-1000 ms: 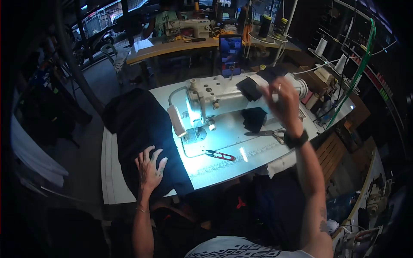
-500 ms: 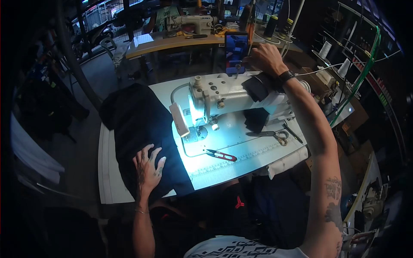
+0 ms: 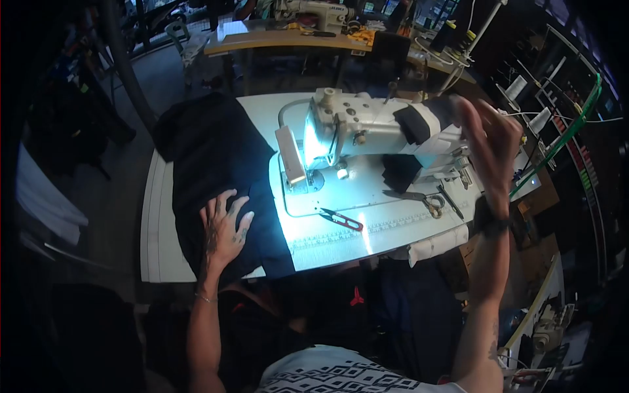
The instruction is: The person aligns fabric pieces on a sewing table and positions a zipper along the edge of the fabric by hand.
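My left hand rests with its fingers spread on a large black cloth, which covers the left part of the white sewing table. Over the right end of the white sewing machine, my right hand is raised and smeared by motion; whether it holds anything is unclear. Dark cloth pieces lie on top of the machine, close to that hand. Another dark piece is beneath the machine arm. The machine's lamp lights the needle area, which no cloth covers.
Red thread snips lie by a ruler strip on the table. Scissors and a dark pen-like tool are at the right. Behind stand a second table with a sewing machine, and thread cones.
My right hand has come back from the phone behind the machine to above the machine's right end. The phone's lit screen no longer shows. The view has shifted; my left hand stays on the cloth.
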The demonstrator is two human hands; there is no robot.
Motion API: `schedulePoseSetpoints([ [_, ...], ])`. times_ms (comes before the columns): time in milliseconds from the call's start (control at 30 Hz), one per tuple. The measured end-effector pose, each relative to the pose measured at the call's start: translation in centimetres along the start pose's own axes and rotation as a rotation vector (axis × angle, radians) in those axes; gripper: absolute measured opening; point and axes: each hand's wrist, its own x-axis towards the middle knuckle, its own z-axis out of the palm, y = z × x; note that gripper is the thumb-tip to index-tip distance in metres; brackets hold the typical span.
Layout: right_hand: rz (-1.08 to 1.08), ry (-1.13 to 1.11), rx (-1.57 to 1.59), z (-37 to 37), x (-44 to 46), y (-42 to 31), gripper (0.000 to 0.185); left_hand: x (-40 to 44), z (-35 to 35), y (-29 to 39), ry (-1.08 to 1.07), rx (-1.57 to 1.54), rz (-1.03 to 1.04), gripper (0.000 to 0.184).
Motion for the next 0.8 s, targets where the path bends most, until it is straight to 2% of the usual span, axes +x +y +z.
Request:
schedulePoseSetpoints([
  [33, -0.036, -0.004, -0.040, -2.3, -2.4, -2.9, 0.034, 0.0, 0.0, 0.0, -0.003, 0.005, 0.000, 0.040],
  [67, 0.049, 0.247, 0.080, -2.4, -5.6, -8.6, 0.035, 0.1, 0.2, -0.1, -0.011, 0.007, -0.007, 0.040],
  [100, -0.227, 0.056, 0.082, -5.4, -6.8, -9.4, 0.030, 0.0, 0.4, -0.4, -0.008, 0.024, 0.003, 0.040],
  [133, -0.468, -0.273, 0.385, -7.6, -5.9, -10.6, 0.023, 0.0, 0.3, -0.2, -0.017, 0.034, 0.005, 0.041],
  [167, -0.463, -0.364, 0.516, -8.1, -6.4, -12.9, 0.024, 0.0, 0.4, -0.3, -0.028, 0.051, -0.002, 0.042],
  [200, -0.438, -0.433, 0.671, -7.8, -6.3, -14.0, 0.042, -0.2, 0.1, 0.1, -0.054, 0.072, -0.019, 0.043],
  [233, -0.413, -0.497, 0.827, -7.3, -6.4, -14.7, 0.072, -0.6, -0.1, 0.4, -0.071, 0.076, -0.030, 0.043],
  [267, -0.345, -0.596, 0.979, -6.9, -6.9, -15.0, 0.072, -1.0, -0.2, 0.7, -0.078, 0.076, -0.033, 0.044],
  [333, -0.263, -0.386, 1.295, -3.9, -9.3, -16.4, 0.079, -2.3, -0.3, 1.6, -0.066, 0.111, -0.042, 0.044],
  [400, -0.235, -0.452, 1.522, -2.8, -10.0, -16.5, 0.080, -3.9, -0.8, 2.5, -0.087, 0.126, -0.061, 0.044],
  [467, -0.248, -0.562, 1.608, -2.5, -10.8, -16.2, 0.079, -5.3, -0.7, 2.6, -0.075, 0.136, -0.056, 0.046],
  [567, -0.258, -0.523, 1.573, -2.3, -11.6, -16.1, 0.076, -3.9, -2.9, 3.5, -0.179, 0.053, -0.150, 0.040],
  [633, -0.295, -0.486, 1.520, -1.5, -12.9, -15.8, 0.075, -0.7, -2.1, 2.0, -0.068, 0.033, -0.167, 0.031],
  [700, -0.154, -0.130, 1.255, 0.6, -16.0, -14.9, 0.030, 3.6, 0.0, -0.2, 0.059, 0.058, -0.063, 0.030],
  [733, -0.123, -0.437, 1.025, 0.4, -13.4, -14.1, 0.021, 5.5, 0.7, -0.4, 0.045, 0.036, -0.091, 0.029],
  [800, 0.216, -0.500, 0.742, 4.5, -15.8, -12.6, 0.017, 7.5, 3.2, -2.0, 0.041, 0.110, 0.042, 0.020],
])
